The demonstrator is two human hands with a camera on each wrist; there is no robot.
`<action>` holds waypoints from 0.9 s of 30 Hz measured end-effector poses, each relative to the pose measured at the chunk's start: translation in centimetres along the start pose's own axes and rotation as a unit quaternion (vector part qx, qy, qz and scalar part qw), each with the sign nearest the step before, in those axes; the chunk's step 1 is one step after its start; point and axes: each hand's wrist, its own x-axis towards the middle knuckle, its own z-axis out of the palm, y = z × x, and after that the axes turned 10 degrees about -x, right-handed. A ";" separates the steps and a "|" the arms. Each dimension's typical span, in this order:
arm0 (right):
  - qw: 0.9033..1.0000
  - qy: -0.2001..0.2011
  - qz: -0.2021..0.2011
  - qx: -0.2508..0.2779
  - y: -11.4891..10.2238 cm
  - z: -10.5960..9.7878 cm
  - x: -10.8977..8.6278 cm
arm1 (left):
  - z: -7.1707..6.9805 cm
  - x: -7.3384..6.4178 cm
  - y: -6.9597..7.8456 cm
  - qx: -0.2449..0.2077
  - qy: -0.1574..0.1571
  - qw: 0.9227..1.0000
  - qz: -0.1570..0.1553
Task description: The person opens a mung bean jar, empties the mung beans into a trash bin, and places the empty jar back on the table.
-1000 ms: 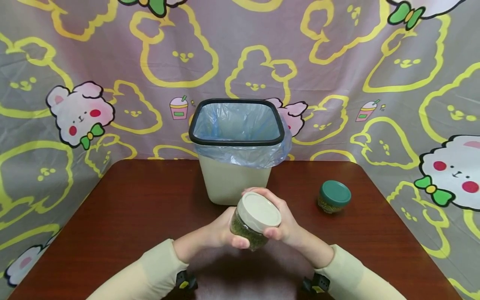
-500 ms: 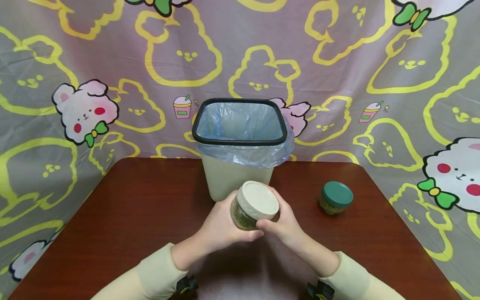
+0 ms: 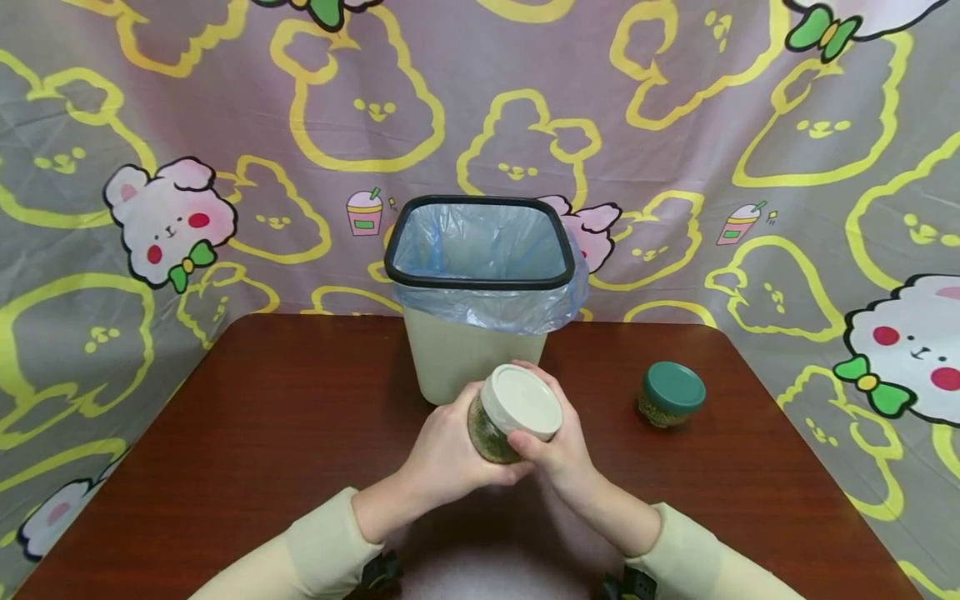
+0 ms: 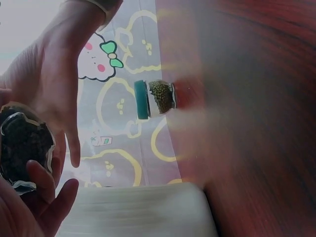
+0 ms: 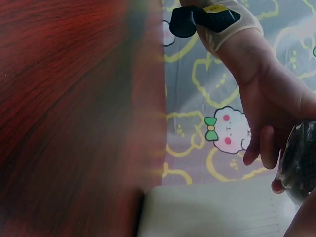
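A clear jar (image 3: 487,433) with green contents and a cream lid (image 3: 524,402) is held tilted in front of the bin, above the table. My left hand (image 3: 450,446) grips the glass body from the left, its thumb passing under the near side. From the right, my right hand (image 3: 558,446) holds the lid, with the thumb on its near edge and fingers on its far side. The jar's underside (image 4: 24,148) looks dark in the left wrist view. At the edge of the right wrist view, fingers curl by the glass of the jar (image 5: 298,163).
A cream bin (image 3: 472,342) with a black rim and blue liner bag stands behind the hands. To the right, a small jar (image 3: 671,393) with a green lid and grainy contents sits on the brown table (image 3: 300,400). A cartoon-print curtain (image 3: 645,167) hangs behind.
Over the second, the left hand has shifted its hold around the glass and the jar has risen slightly. Since half a second ago, hands and jar have moved a little right. The bin stays put.
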 end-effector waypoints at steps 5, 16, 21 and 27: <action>1.000 -0.008 -0.005 0.008 0.2 -0.1 0.0 | -0.1 -0.1 0.0 -0.019 -0.013 1.000 -0.006; 0.994 -0.076 -0.071 0.039 1.0 -0.9 0.5 | -1.0 0.8 -0.8 -0.188 -0.135 0.972 -0.028; 0.988 -0.112 -0.101 0.029 0.8 -1.1 0.9 | -1.1 1.1 -1.7 -0.297 -0.201 0.934 -0.008; 0.976 -0.172 -0.126 0.050 0.3 -1.4 1.4 | -1.2 1.2 -2.5 -0.368 -0.272 0.889 0.015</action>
